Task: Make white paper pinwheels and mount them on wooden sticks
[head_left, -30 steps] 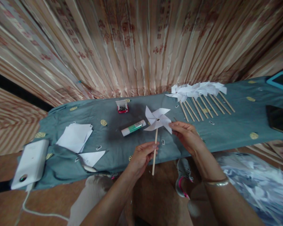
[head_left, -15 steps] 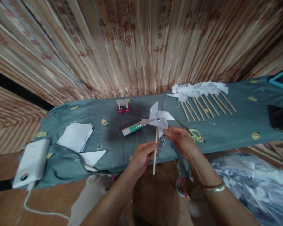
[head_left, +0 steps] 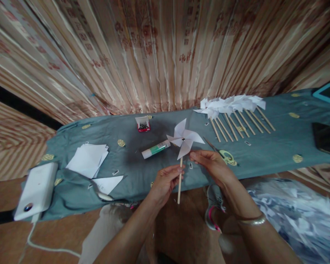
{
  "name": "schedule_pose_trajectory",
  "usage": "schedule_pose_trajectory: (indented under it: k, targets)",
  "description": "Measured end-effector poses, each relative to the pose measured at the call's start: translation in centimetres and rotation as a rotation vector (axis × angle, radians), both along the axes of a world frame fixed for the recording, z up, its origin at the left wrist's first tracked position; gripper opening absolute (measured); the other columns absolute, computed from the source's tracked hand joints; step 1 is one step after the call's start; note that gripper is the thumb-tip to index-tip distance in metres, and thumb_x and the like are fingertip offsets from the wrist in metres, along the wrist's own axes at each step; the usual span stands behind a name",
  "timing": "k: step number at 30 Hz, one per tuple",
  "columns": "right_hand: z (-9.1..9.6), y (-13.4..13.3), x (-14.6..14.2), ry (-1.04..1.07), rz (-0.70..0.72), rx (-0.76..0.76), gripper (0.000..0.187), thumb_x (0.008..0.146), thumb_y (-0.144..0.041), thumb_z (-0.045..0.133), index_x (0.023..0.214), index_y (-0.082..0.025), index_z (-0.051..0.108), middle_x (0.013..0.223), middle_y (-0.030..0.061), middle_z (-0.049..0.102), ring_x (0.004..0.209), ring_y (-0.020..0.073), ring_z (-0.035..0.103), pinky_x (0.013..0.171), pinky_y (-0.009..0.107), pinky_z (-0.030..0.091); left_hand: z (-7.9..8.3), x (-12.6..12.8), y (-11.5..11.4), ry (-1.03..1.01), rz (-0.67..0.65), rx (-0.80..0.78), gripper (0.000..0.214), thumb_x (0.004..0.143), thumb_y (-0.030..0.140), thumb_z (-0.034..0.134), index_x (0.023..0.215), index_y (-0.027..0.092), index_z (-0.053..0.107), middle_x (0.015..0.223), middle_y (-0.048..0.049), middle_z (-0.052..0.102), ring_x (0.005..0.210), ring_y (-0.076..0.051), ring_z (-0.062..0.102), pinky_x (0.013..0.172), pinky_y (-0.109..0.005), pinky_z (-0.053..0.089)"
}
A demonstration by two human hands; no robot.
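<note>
A white paper pinwheel (head_left: 191, 136) on a thin wooden stick (head_left: 179, 187) stands nearly upright above the table's front edge. Around the stick, just below the blades, my left hand (head_left: 165, 183) is closed with thumb and fingers. A dark pin head marks the pinwheel's centre. To the right of the lowest blade is my right hand (head_left: 209, 163), fingertips drawn together, with nothing visible in them and a small gap to the paper. Behind the blades lies a glue stick (head_left: 155, 149), and scissors with yellow-green handles (head_left: 227, 157) lie past my right hand.
Several finished pinwheels (head_left: 233, 104) lie in a row at the back right. A small red box of pins (head_left: 143, 124) sits open at the back. Paper sheets (head_left: 88, 159), a folded paper piece (head_left: 108, 183) and a white power bank (head_left: 38, 189) occupy the left. A phone (head_left: 328, 137) lies far right.
The pinwheel's blades have turned a little on the stick. My right fingertips, earlier at the lower blade, are now just apart from it. My left hand keeps its hold.
</note>
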State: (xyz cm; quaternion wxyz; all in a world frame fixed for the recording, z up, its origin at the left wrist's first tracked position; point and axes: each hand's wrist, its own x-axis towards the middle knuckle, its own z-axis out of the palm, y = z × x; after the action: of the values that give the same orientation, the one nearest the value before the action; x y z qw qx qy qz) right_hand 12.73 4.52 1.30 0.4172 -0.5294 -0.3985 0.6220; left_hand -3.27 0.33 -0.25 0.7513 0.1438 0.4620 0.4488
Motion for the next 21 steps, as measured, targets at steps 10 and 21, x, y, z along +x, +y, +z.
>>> schedule_pose_trajectory:
  k: [10, 21]
  targets:
    - [-0.1, 2.0, 3.4, -0.037, -0.338, 0.177, 0.028, 0.053, -0.048, 0.083, 0.066, -0.024, 0.073, 0.072, -0.0006, 0.071, 0.068, 0.0142, 0.059, 0.066, 0.026, 0.043, -0.1, 0.3, -0.4, 0.011, -0.046, -0.020, 0.038, 0.047, 0.034, 0.088, 0.075, 0.011, 0.076, 0.063, -0.0017, 0.066, 0.058, -0.007, 0.055, 0.062, -0.021, 0.042]
    - [0.3, 2.2, 2.0, 0.066, -0.269, 0.161, 0.021, 0.049, -0.036, 0.085, 0.058, -0.022, 0.072, 0.075, 0.0010, 0.072, 0.074, 0.0142, 0.060, 0.077, 0.028, 0.044, -0.2, 0.4, -0.3, 0.021, -0.041, -0.009, 0.039, 0.046, 0.035, 0.088, 0.075, 0.012, 0.077, 0.063, -0.0013, 0.066, 0.057, -0.007, 0.055, 0.061, -0.020, 0.042]
